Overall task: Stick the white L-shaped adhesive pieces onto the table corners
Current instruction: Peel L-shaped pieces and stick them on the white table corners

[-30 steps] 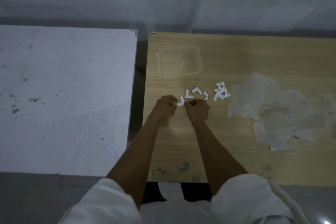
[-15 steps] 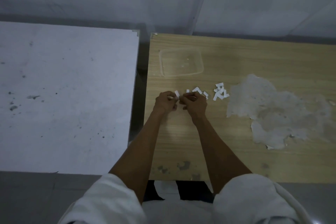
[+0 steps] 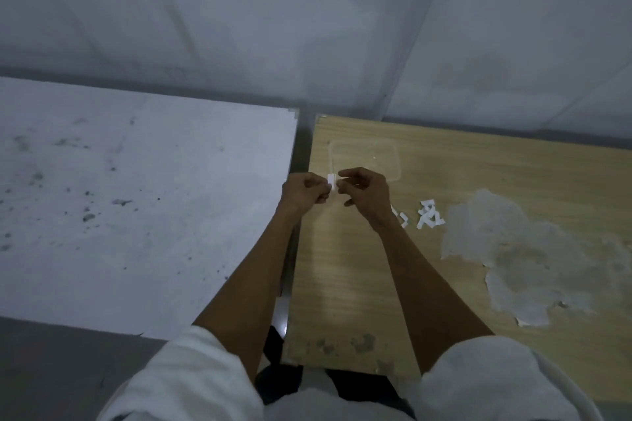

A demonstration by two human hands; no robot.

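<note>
A: Where is the white L-shaped piece?

B: Between the two hands, over the near left corner of the clear container. It is small, flat and bright white. From here only a short upright strip shows, so the L is hard to make out.

A: And the hands?

B: The left hand is curled tight, thumb and forefinger pinching the piece's left side. The right hand meets it from the container's side, its thumb and forefinger closing on the right edge and its other fingers loosely bent.

A: The other pieces?

B: A little heap of white pieces lies on the wooden table near the container's front right corner; a couple more peek out beside the right wrist. Beyond the heap, further right of the container, the tabletop shows a pale peeled patch. Left of the container stands a white table.
</note>
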